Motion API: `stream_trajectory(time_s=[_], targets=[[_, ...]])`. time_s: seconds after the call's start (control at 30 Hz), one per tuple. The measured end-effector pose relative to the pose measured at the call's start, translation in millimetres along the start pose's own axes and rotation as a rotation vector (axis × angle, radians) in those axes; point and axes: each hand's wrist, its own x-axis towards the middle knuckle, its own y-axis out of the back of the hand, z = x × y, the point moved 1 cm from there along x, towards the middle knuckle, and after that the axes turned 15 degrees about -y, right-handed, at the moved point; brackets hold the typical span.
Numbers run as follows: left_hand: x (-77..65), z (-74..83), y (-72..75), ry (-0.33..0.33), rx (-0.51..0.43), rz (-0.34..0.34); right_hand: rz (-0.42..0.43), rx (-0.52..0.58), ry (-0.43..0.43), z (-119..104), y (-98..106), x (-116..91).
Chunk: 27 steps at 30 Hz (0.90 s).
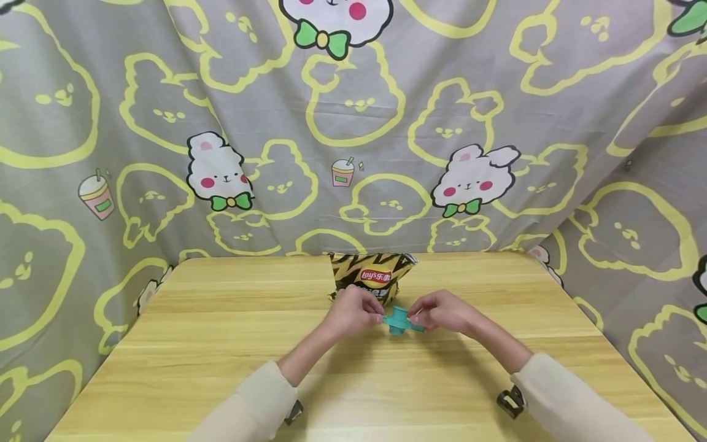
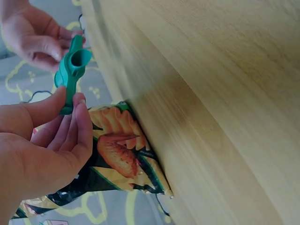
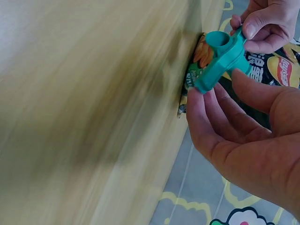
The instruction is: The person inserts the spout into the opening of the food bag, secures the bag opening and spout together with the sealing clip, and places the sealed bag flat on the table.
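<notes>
A teal plastic bag clip with a round, hollow pouring spout (image 1: 397, 320) is held above the table between both hands. My left hand (image 1: 356, 311) pinches one end of it between thumb and fingers. At the other end, my right hand (image 1: 446, 311) grips it, with fingertips on the end of the bar and the thumb by the round middle part (image 3: 240, 64). In the left wrist view the spout opening (image 2: 81, 57) faces the tabletop side. Just behind the hands stands a black and gold Lay's chip bag (image 1: 343, 269), its lower part partly hidden by my left hand.
The light wooden table (image 1: 221, 368) stretches around the hands. Behind it and at both sides hangs a grey curtain (image 1: 364, 202) with yellow cartoon outlines. Dark wrist devices (image 1: 510, 402) sit under the cream sleeves.
</notes>
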Motion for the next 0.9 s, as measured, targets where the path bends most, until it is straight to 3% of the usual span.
stream_trajectory(time_s=[0.17,0.53,0.9], targets=[[0.9,4.7,-1.7,-0.031,0.02,0.007,0.031,-0.026,-0.001,-9,-4,2],[0.1,4.2,-2.8,0.006,0.005,0.01,0.032,0.02,0.031,-18,-12,7],[1.5,4.4,-3.0,-0.008,0.015,-0.016,0.059,0.082,0.02,-18,-12,10]])
